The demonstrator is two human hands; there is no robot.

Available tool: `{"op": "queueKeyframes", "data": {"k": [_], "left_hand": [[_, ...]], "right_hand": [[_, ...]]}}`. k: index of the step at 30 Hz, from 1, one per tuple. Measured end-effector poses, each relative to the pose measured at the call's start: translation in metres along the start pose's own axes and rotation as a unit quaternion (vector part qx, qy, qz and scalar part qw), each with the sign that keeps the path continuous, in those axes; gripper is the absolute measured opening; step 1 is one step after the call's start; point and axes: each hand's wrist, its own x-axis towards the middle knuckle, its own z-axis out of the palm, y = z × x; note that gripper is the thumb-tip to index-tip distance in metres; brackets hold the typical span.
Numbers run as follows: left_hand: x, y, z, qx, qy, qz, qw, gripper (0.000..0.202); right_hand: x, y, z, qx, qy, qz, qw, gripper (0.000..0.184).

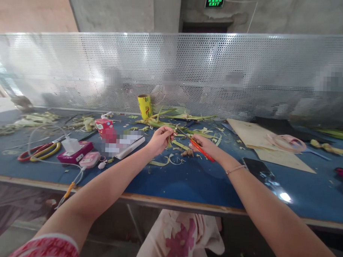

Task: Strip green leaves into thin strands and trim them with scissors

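Note:
Over the middle of the blue table, my left hand (160, 140) is closed in a pinch on a thin green plant strip (169, 143), which hangs from the fingertips. My right hand (206, 144) grips scissors with orange handles (202, 150). Their blades point left toward my left fingertips; whether they touch the strip is too small to tell. Beneath the hands lie loose leaf strips (180, 145) and a brownish woven-looking piece (187, 153). Behind them rests a heap of green stalks and leaves (157, 123).
A yellow cardboard tube (145, 107) stands near the perforated metal screen (201, 69). To the left are a red drink carton (105, 129), a purple tissue pack (75, 152), cables and another pair of scissors (47, 151). Right, brown paper (250, 137) and a phone (258, 169) lie flat.

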Motion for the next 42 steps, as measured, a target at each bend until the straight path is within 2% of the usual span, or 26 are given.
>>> {"op": "queueKeyframes", "data": {"k": [13,17,22,26,30,35,38,42], "left_hand": [[-0.002,0.002,0.003,0.008,0.000,-0.006,1.000,0.014],[-0.002,0.002,0.002,0.003,0.003,-0.007,1.000,0.015],[-0.002,0.002,0.002,-0.007,0.000,-0.007,1.000,0.014],[-0.002,0.003,0.002,-0.011,-0.003,-0.008,1.000,0.013],[-0.001,0.004,0.002,-0.012,-0.002,-0.012,1.000,0.014],[-0.001,0.005,0.002,-0.015,0.004,-0.017,1.000,0.015],[-0.001,0.005,0.001,-0.017,0.007,-0.015,1.000,0.015],[0.001,0.005,-0.001,-0.016,0.027,-0.011,0.999,0.013]], "right_hand": [[0.000,0.001,0.000,-0.025,0.000,0.007,1.000,0.038],[0.002,0.002,0.002,-0.036,0.016,0.014,0.999,0.041],[0.001,-0.009,0.000,-0.057,0.039,0.021,0.997,0.046],[0.001,-0.015,-0.003,-0.053,0.032,0.037,0.997,0.048],[0.003,-0.007,-0.004,-0.022,0.038,0.038,0.998,0.051],[0.006,0.001,-0.005,-0.059,0.066,0.046,0.995,0.046],[0.006,0.004,-0.008,-0.076,0.090,0.068,0.991,0.045],[0.003,0.013,-0.017,-0.100,0.146,0.145,0.974,0.049]]}}
